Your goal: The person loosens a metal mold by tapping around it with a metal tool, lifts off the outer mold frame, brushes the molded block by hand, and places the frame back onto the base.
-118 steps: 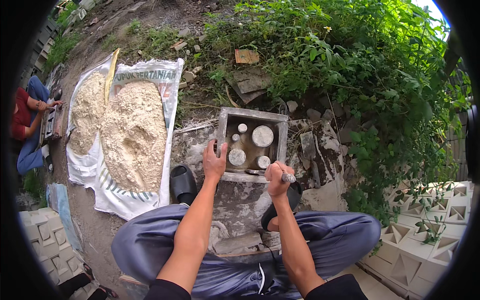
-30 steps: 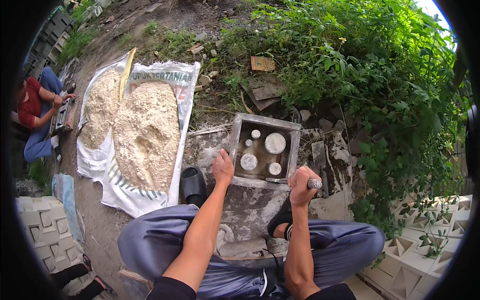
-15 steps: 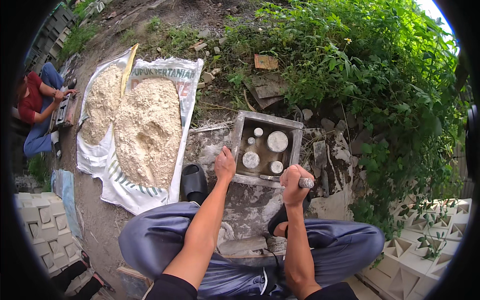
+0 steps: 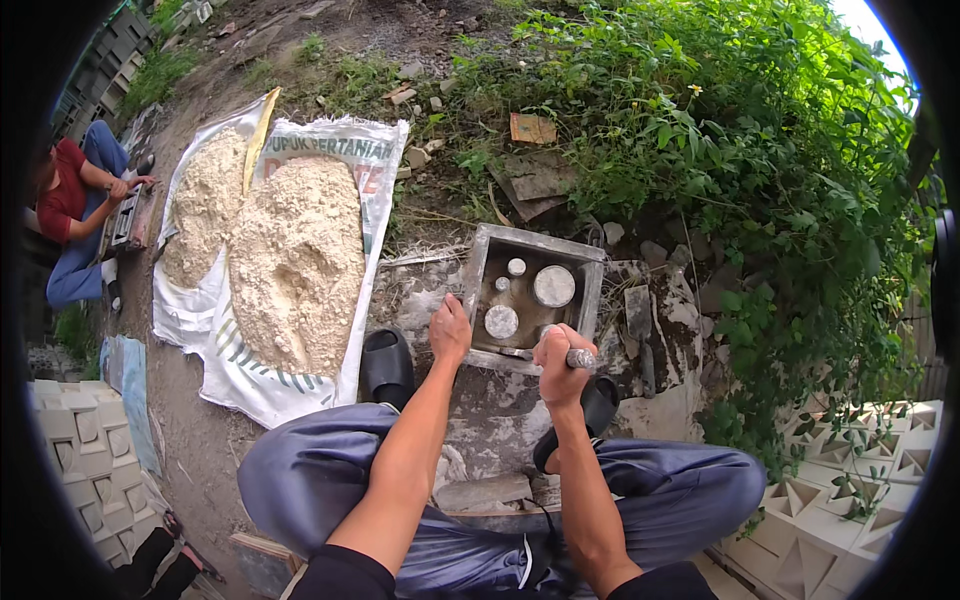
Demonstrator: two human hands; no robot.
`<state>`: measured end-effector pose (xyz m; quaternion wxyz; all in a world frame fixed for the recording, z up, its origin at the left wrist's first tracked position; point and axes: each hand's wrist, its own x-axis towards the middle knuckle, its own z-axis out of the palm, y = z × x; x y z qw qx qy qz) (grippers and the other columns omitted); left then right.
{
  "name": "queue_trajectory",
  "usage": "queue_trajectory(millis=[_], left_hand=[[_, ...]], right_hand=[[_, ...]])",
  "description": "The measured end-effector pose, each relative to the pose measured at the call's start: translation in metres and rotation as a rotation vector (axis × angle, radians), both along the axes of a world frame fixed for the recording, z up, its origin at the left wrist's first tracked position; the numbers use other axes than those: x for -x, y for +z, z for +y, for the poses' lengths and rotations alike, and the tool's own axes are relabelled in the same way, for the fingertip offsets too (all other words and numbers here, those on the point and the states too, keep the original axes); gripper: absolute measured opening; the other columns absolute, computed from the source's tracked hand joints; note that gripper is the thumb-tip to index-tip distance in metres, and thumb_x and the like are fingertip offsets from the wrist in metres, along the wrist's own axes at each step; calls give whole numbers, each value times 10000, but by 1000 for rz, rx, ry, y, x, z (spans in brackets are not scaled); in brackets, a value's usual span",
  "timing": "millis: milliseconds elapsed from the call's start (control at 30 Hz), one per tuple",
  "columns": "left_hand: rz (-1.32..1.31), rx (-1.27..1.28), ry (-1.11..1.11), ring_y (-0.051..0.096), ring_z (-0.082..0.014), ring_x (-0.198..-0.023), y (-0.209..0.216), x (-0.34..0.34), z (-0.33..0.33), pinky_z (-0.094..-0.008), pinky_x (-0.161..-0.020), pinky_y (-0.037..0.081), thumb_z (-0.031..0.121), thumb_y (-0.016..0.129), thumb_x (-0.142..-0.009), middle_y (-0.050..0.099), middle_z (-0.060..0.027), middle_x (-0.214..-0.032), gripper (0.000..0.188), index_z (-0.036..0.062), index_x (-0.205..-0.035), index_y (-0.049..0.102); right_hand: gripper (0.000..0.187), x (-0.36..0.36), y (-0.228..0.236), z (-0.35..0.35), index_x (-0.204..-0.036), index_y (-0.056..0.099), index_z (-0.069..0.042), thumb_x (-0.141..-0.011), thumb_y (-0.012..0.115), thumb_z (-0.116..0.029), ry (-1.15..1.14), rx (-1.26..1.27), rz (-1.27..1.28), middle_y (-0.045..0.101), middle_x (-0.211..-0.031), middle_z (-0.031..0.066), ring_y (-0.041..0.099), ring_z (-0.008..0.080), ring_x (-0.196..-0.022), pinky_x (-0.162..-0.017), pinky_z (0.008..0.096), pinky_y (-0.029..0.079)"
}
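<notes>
A square grey mould (image 4: 535, 238) sits on the ground before me, with several round, pale-topped cylinders (image 4: 554, 286) standing inside it. At its near left corner, my left hand (image 4: 450, 330) is closed against the side wall; its fingertips are partly hidden. My right hand (image 4: 563, 362) is in a fist over the near right part of the mould, wrapped round the thick, worn grey handle (image 4: 580, 358) of a tool. A flat grey piece (image 4: 515, 352) shows at the near wall, left of this fist; the tool's working end is hard to make out.
Pale powder (image 4: 295, 255) is heaped on white sacks (image 4: 375, 200) to the left. A trowel (image 4: 640, 315) lies right of the mould. Leafy plants (image 4: 790, 170) crowd the right; patterned blocks (image 4: 850, 490) are stacked lower right. Another person (image 4: 75, 200) sits far left.
My right hand has moved a little to the left with the tool, covering a cylinder near the near right corner. My left hand and the mould have stayed put.
</notes>
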<state>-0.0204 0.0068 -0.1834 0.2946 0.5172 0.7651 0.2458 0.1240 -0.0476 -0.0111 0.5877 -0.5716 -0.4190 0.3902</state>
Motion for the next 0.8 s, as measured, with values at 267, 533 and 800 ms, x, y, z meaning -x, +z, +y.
queue_trajectory(millis=[267,533,800], left_hand=[[-90,199,67,555,-464,-955,28,-7,6,-515,-861,409,402,225,-965,616,-287,-969,578,-10,-1006,629],[-84,157,31,549,-464,-977,14,-7,3,-511,-877,405,416,219,-964,608,-286,-1011,595,-11,-1040,626],[-105,136,52,555,-464,-953,21,-6,3,-516,-855,412,401,234,-966,614,-287,-976,585,-24,-999,635]], right_hand=[[352,7,1,-1,-561,408,-11,-894,441,-120,47,-15,-121,433,-495,28,386,95,-440,-430,289,328],[360,12,-46,3,-564,407,-1,-900,436,-126,91,-52,-197,424,-492,22,406,91,-442,-428,278,322],[338,0,-11,-1,-570,380,-1,-887,452,-96,34,-43,-150,363,-479,22,351,88,-423,-418,299,285]])
